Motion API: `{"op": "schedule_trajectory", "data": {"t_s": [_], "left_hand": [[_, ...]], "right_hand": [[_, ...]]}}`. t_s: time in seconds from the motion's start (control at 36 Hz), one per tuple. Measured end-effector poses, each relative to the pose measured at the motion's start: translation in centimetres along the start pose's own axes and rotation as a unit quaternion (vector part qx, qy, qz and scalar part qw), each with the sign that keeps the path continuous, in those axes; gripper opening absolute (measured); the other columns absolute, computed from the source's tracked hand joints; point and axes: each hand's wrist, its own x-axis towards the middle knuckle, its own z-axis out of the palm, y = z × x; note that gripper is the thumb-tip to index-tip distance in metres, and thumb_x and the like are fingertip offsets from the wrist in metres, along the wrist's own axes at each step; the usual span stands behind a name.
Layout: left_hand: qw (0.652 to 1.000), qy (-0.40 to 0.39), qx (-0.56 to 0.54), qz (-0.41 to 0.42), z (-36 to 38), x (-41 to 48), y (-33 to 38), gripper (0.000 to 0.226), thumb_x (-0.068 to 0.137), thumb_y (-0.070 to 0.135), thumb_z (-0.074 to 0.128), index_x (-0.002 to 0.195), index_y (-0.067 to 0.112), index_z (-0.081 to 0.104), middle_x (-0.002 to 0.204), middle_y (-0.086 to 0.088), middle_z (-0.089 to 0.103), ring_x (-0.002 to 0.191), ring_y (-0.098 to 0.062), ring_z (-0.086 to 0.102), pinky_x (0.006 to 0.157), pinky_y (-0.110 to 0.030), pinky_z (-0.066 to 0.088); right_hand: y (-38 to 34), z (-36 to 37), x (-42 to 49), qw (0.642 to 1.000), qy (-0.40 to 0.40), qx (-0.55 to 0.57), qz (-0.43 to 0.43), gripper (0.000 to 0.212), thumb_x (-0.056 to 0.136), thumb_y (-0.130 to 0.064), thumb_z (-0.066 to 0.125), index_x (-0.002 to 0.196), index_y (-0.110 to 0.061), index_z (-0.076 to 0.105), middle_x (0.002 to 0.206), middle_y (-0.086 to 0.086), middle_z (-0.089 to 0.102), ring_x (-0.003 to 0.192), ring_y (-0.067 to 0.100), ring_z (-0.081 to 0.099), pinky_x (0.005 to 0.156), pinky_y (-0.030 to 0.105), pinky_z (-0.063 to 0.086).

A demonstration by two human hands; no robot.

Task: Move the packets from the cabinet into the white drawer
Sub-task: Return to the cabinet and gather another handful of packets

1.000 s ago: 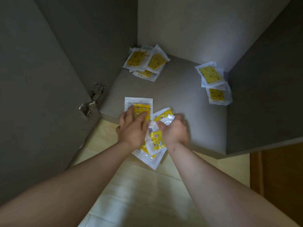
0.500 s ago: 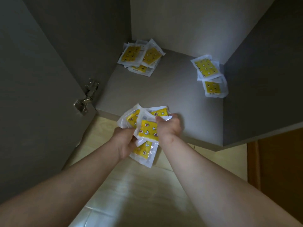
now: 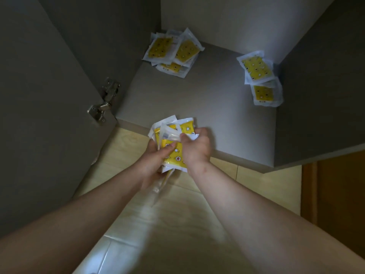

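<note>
View from above, looking down two bare forearms into an open grey cabinet. Both hands meet just in front of the cabinet shelf (image 3: pixel 197 99), at its front edge, holding a bundle of packets (image 3: pixel 174 155) between them: white pouches with yellow printed faces. The left hand (image 3: pixel 155 158) cups the bundle from beneath, its thumb curled across the top packet, while the right hand (image 3: pixel 196 149) is closed over the bundle's right side, fingers wrapped round the edges. The two-handed hold looks meant to square up several slippery pouches into one stack, so that none slides out when carried. One pouch hangs lower than the rest beneath the left hand, blurred, and seems the likeliest to drop. The bundle lies directly inside both grips, clear of the shelf surface and over the pale wooden floor (image 3: pixel 177 224). More packets remain on the shelf: a pile of packets (image 3: pixel 173 52) in its back left corner, and a smaller pile (image 3: pixel 258 76) against its right wall, both well beyond the hands. At the shelf's left front corner a metal hinge (image 3: pixel 104 101) joins the open cabinet door (image 3: pixel 39 95). The white drawer is not in view
</note>
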Motion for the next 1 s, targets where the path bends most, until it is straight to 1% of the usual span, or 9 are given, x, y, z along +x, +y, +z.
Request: {"op": "schedule_trajectory", "data": {"t_s": [0.14, 0.22, 0.33, 0.47, 0.58, 0.67, 0.72, 0.86, 1.0], "left_hand": [[0.997, -0.001, -0.068, -0.040, -1.4, 0.2, -0.2, 0.027, 0.097, 0.023, 0.046, 0.122, 0.018, 0.055, 0.094, -0.004, 0.069, 0.074, -0.018, 0.068, 0.071, -0.033, 0.051], [0.995, -0.009, -0.093, -0.039, -2.4, 0.0, -0.4, 0.027, 0.095, 0.015, 0.049, 0.121, 0.015, 0.056, 0.103, -0.010, 0.067, 0.078, -0.020, 0.069, 0.064, -0.034, 0.058], [0.996, 0.034, -0.077, -0.018, -3.5, -0.3, -0.9, 0.023, 0.092, 0.006, 0.052, 0.113, 0.014, 0.058, 0.099, -0.009, 0.068, 0.076, -0.020, 0.070, 0.058, -0.032, 0.059], [0.993, 0.116, -0.014, 0.019, -5.5, -0.4, -1.9, 0.021, 0.090, 0.006, 0.057, 0.110, 0.013, 0.060, 0.103, -0.011, 0.068, 0.080, -0.020, 0.069, 0.067, -0.033, 0.059], [0.981, 0.168, 0.091, 0.040, -6.8, -0.7, -3.2, 0.019, 0.087, 0.006, 0.062, 0.106, 0.009, 0.060, 0.103, -0.016, 0.067, 0.081, -0.025, 0.066, 0.074, -0.035, 0.055], [0.964, 0.188, 0.171, 0.072, -6.8, -0.9, -3.8, 0.012, 0.086, 0.008, 0.065, 0.090, 0.016, 0.058, 0.087, -0.004, 0.064, 0.073, -0.015, 0.061, 0.059, -0.020, 0.052], [0.952, 0.205, 0.213, 0.078, -6.8, -0.7, -4.1, 0.017, 0.085, 0.013, 0.068, 0.082, 0.022, 0.053, 0.086, -0.001, 0.062, 0.077, -0.017, 0.061, 0.065, -0.026, 0.052], [0.944, 0.221, 0.241, 0.036, -6.8, -0.5, -4.0, 0.017, 0.083, 0.022, 0.070, 0.091, 0.024, 0.054, 0.104, -0.011, 0.064, 0.095, -0.030, 0.064, 0.087, -0.048, 0.053], [0.946, 0.209, 0.246, -0.010, -6.6, -0.7, -3.8, 0.050, 0.075, 0.039, 0.066, 0.117, 0.016, 0.051, 0.111, -0.010, 0.063, 0.100, -0.030, 0.062, 0.090, -0.048, 0.051]], "right_hand": [[0.8, 0.6, -0.8, 1.000, -0.013, -0.009, -0.020, 0.026, 0.090, -0.019, 0.059, 0.113, -0.013, 0.050, 0.109, 0.011, 0.062, 0.097, 0.031, 0.062, 0.086, 0.040, 0.050], [1.3, 1.1, -1.2, 0.998, -0.053, 0.004, -0.018, 0.027, 0.089, -0.017, 0.059, 0.114, -0.012, 0.051, 0.101, 0.009, 0.062, 0.094, 0.032, 0.063, 0.085, 0.042, 0.052], [1.6, 1.1, -1.7, 0.993, -0.112, 0.013, -0.023, 0.017, 0.094, -0.031, 0.053, 0.101, -0.016, 0.056, 0.085, -0.001, 0.058, 0.084, 0.021, 0.058, 0.074, 0.030, 0.047], [4.0, 0.0, -1.9, 0.985, -0.149, -0.079, -0.024, 0.036, 0.096, -0.048, 0.039, 0.112, -0.023, 0.059, 0.111, 0.001, 0.064, 0.107, 0.023, 0.058, 0.094, 0.034, 0.044], [5.7, -1.0, -2.9, 0.872, -0.224, -0.400, -0.171, 0.070, 0.076, -0.063, 0.059, 0.132, -0.028, 0.039, 0.134, -0.007, 0.044, 0.124, 0.021, 0.035, 0.098, 0.037, 0.029], [6.8, -1.5, -3.7, 0.779, -0.234, -0.525, -0.251, 0.094, 0.067, -0.059, 0.067, 0.141, -0.022, 0.023, 0.142, -0.006, 0.025, 0.126, 0.019, 0.025, 0.096, 0.036, 0.022], [7.3, -1.7, -3.7, 0.754, -0.223, -0.564, -0.254, 0.092, 0.069, -0.054, 0.069, 0.140, -0.020, 0.022, 0.140, -0.001, 0.025, 0.124, 0.023, 0.027, 0.095, 0.037, 0.024], [6.1, -1.4, -3.1, 0.792, -0.232, -0.536, -0.176, 0.075, 0.076, -0.041, 0.072, 0.134, -0.021, 0.029, 0.126, 0.006, 0.050, 0.116, 0.027, 0.047, 0.089, 0.035, 0.035], [4.8, -2.2, -1.6, 0.926, -0.156, -0.341, -0.037, 0.047, 0.083, -0.029, 0.064, 0.124, -0.020, 0.043, 0.119, 0.006, 0.058, 0.108, 0.028, 0.057, 0.077, 0.029, 0.043]]}}
